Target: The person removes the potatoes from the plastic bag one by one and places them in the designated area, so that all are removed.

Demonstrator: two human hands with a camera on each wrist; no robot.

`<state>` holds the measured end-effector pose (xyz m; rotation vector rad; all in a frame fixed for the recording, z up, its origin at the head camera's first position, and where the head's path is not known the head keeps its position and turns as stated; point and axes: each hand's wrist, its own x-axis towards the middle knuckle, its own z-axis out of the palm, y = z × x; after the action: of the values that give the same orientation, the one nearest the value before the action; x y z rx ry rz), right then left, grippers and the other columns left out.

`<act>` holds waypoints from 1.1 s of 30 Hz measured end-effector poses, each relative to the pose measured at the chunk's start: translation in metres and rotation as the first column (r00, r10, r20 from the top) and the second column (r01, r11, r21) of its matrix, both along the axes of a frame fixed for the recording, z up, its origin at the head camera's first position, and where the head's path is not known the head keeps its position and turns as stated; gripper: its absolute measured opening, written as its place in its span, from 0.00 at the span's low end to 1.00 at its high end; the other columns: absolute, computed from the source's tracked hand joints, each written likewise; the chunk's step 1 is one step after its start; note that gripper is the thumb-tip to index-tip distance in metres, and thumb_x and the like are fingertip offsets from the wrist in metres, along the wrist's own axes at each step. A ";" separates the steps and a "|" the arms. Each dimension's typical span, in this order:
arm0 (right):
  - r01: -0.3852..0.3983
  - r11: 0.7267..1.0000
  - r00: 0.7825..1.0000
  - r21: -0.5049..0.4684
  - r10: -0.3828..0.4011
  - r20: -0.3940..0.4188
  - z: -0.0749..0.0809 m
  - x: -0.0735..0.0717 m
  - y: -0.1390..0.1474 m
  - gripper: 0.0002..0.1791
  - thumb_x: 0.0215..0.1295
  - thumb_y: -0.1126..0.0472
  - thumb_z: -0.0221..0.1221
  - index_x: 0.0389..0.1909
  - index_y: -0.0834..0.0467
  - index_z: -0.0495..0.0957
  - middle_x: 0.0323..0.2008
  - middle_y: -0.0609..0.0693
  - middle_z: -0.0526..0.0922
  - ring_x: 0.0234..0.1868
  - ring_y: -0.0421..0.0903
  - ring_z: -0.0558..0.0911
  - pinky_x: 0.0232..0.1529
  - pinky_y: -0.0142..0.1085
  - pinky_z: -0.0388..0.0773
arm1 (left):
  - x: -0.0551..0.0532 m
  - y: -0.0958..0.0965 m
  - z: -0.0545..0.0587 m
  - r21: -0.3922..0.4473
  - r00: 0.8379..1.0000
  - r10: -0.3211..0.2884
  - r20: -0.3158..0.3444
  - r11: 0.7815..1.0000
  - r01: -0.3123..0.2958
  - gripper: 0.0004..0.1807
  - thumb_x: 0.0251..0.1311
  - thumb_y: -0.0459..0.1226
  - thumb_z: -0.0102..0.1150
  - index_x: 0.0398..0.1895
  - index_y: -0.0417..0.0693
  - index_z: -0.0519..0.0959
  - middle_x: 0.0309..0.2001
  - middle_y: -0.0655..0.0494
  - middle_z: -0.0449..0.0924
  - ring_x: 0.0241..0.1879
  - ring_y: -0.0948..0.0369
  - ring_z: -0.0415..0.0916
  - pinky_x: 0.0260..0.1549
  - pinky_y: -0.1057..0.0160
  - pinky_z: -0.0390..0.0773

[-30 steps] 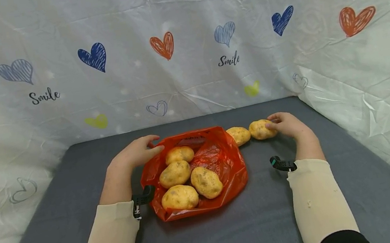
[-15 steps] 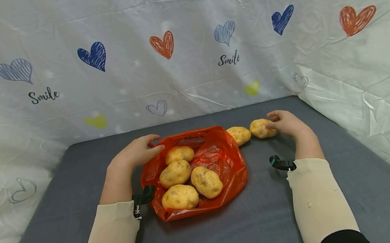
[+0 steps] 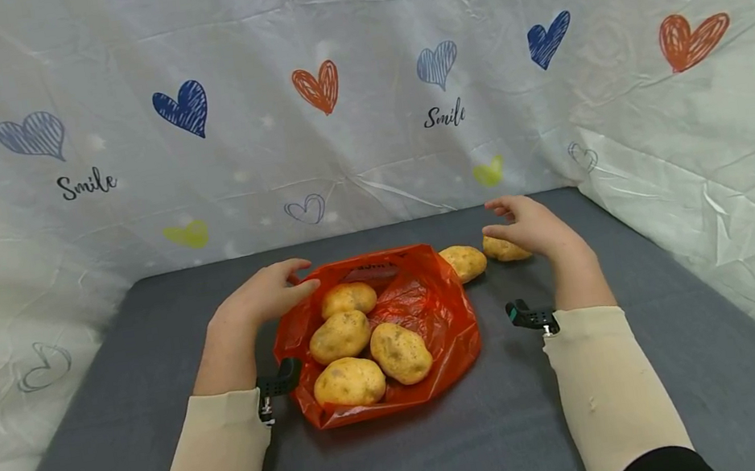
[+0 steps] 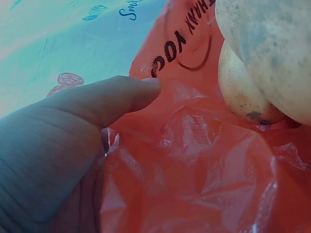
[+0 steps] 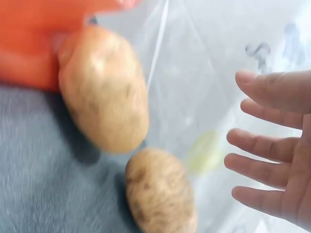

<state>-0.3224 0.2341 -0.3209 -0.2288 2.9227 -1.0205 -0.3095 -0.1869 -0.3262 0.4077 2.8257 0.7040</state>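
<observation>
A red plastic bag [image 3: 424, 302] lies with its mouth toward me, several potatoes [image 3: 340, 337] inside it. My left hand [image 3: 258, 298] holds the bag's left rim, thumb on the inner side and the other fingers mostly hidden behind the film in the left wrist view. To the right, my right hand [image 3: 533, 227] hovers with spread fingers and nothing in them. It partly covers a loose potato [image 3: 502, 249] in the head view. Another loose potato [image 3: 464, 262] rests against the bag's right side, and both show in the right wrist view.
A dark grey cloth [image 3: 455, 460] covers the table. Behind it and along both sides hangs a pale sheet [image 3: 361, 26] printed with hearts and the word Smile. The bag stands near the middle of the table.
My right hand has let go of the right loose potato, which stays on the table, and has moved up and to the left. The left hand and the bag hold their place.
</observation>
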 end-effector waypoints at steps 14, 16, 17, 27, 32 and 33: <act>0.012 0.995 0.999 0.099 -0.008 -0.034 0.001 -0.002 -0.011 0.27 0.68 0.58 0.53 0.66 0.61 0.63 0.64 0.63 0.63 0.64 0.61 0.63 0.59 0.57 0.62 | 0.001 -0.003 0.003 0.007 1.000 -0.004 -0.014 1.000 0.004 0.33 0.63 0.56 0.51 0.69 0.55 0.63 0.58 0.49 0.71 0.55 0.51 0.69 0.52 0.48 0.71; 0.053 0.988 0.999 0.145 -0.053 -0.002 -0.007 -0.005 -0.005 0.28 0.67 0.59 0.53 0.67 0.63 0.62 0.65 0.67 0.60 0.63 0.64 0.61 0.59 0.58 0.61 | 0.002 -0.003 0.003 0.008 1.000 -0.003 -0.011 1.000 0.003 0.33 0.63 0.57 0.51 0.69 0.55 0.63 0.58 0.49 0.70 0.55 0.51 0.69 0.52 0.48 0.71; 0.066 0.985 0.997 0.162 -0.069 0.016 -0.012 -0.007 -0.002 0.29 0.67 0.59 0.52 0.67 0.64 0.61 0.65 0.69 0.59 0.63 0.65 0.61 0.59 0.58 0.61 | 0.002 -0.003 0.003 0.009 1.000 -0.003 -0.008 1.000 0.003 0.34 0.63 0.58 0.51 0.69 0.55 0.63 0.58 0.49 0.70 0.55 0.51 0.69 0.52 0.48 0.71; 0.079 0.990 0.994 0.118 -0.087 0.061 -0.035 -0.012 0.016 0.32 0.62 0.60 0.56 0.66 0.66 0.61 0.63 0.68 0.62 0.59 0.63 0.64 0.59 0.58 0.60 | 0.002 -0.002 0.003 0.010 1.000 0.000 -0.005 1.000 0.000 0.34 0.62 0.59 0.51 0.68 0.56 0.63 0.57 0.49 0.71 0.54 0.51 0.69 0.52 0.47 0.71; 0.102 0.986 0.995 0.131 -0.104 0.009 -0.035 -0.014 0.012 0.30 0.59 0.60 0.62 0.60 0.66 0.67 0.60 0.68 0.66 0.57 0.64 0.67 0.56 0.57 0.63 | 0.001 -0.002 0.002 0.001 1.000 0.000 -0.011 1.000 0.000 0.34 0.62 0.58 0.51 0.68 0.55 0.63 0.57 0.49 0.71 0.55 0.51 0.69 0.52 0.47 0.71; 0.108 0.985 0.994 0.136 -0.109 -0.002 -0.035 -0.014 0.011 0.29 0.58 0.60 0.63 0.59 0.66 0.67 0.59 0.68 0.66 0.57 0.64 0.67 0.56 0.57 0.64 | 0.001 -0.002 0.002 -0.002 1.000 -0.001 -0.011 1.000 0.001 0.34 0.62 0.58 0.51 0.68 0.55 0.63 0.58 0.49 0.71 0.55 0.51 0.69 0.52 0.47 0.70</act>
<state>-0.3363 0.2455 -0.3556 -0.0629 3.0133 -0.8268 -0.3085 -0.1889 -0.3240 0.4144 2.8361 0.7013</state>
